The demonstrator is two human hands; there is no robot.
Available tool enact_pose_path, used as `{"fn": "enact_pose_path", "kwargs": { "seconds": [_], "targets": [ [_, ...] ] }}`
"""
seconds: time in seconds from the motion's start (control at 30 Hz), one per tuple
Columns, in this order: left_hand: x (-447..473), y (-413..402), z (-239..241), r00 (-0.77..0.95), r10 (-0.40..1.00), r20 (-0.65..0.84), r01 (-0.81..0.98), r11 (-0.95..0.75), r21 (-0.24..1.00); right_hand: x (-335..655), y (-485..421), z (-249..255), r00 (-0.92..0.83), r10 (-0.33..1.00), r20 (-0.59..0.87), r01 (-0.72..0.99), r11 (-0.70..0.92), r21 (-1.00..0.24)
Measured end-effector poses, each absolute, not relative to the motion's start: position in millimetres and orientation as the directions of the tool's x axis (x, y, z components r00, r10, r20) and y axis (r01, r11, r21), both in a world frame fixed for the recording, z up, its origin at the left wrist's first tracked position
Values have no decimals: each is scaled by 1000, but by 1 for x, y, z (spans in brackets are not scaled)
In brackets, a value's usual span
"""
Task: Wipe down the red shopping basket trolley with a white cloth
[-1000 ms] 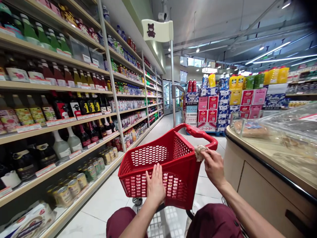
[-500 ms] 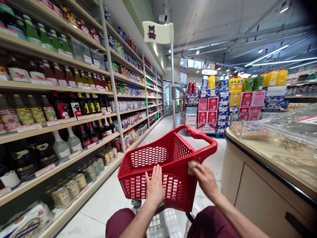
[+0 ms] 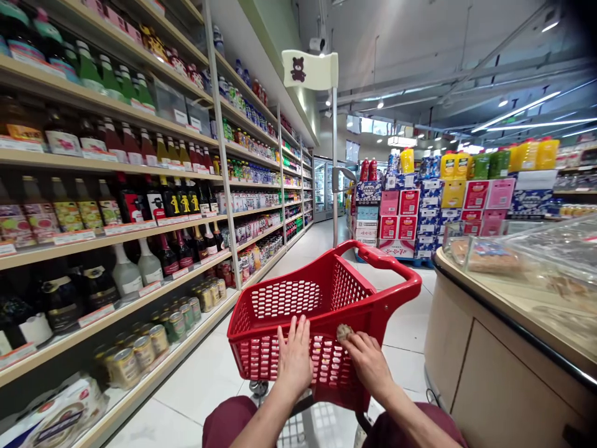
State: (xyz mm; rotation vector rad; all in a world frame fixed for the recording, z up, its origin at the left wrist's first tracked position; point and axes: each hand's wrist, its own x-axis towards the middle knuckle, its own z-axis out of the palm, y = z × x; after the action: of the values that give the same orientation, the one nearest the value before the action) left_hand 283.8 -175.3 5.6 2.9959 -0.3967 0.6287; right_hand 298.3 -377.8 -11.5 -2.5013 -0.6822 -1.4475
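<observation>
A red plastic shopping cart basket (image 3: pixel 280 298) stands in the aisle right in front of me. My left hand (image 3: pixel 293 358) lies flat with fingers stretched out on its near wall. My right hand (image 3: pixel 366 361) is closed on a small beige cloth (image 3: pixel 344 331) and presses it against the basket's near rim, just right of the left hand. The basket's red handle (image 3: pixel 396 267) arches at the far right.
Long shelves of bottles and cans (image 3: pixel 153 205) line the left side. A counter with a clear food display (image 3: pixel 513 274) stands close on the right. Stacked boxes and juice jugs (image 3: pixel 433 199) sit ahead. A pole with a bear flag (image 3: pixel 310 68) rises beyond the cart.
My right hand with the cloth has slid from the basket's right rim near the handle down and left along the rim to the near edge. The left hand has stayed put.
</observation>
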Motion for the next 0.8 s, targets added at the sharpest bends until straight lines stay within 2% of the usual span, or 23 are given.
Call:
{"fn": "enact_pose_path", "kwargs": {
  "seconds": [0.1,0.17,0.37,0.5,0.7,0.8],
  "targets": [
    [285,-163,2,894,-145,425,-177,-984,37,302,-365,-1,380,256,889,483,-874,45],
    [284,-154,-1,888,-145,435,-176,-984,31,305,-354,3,368,259,893,492,-869,49],
    [278,-126,-8,872,-177,457,-199,-980,0,299,-315,-17,389,417,821,605,-788,114],
    [276,-104,-9,882,-77,464,-102,-994,28,306,-286,-7,326,427,843,630,-764,143],
    [269,-66,-15,907,-1,421,-20,-999,40,306,-237,-26,312,594,741,725,-653,218],
    [264,-48,-18,916,65,397,50,-998,47,306,-210,-23,296,601,742,740,-636,220]
  ]
}}
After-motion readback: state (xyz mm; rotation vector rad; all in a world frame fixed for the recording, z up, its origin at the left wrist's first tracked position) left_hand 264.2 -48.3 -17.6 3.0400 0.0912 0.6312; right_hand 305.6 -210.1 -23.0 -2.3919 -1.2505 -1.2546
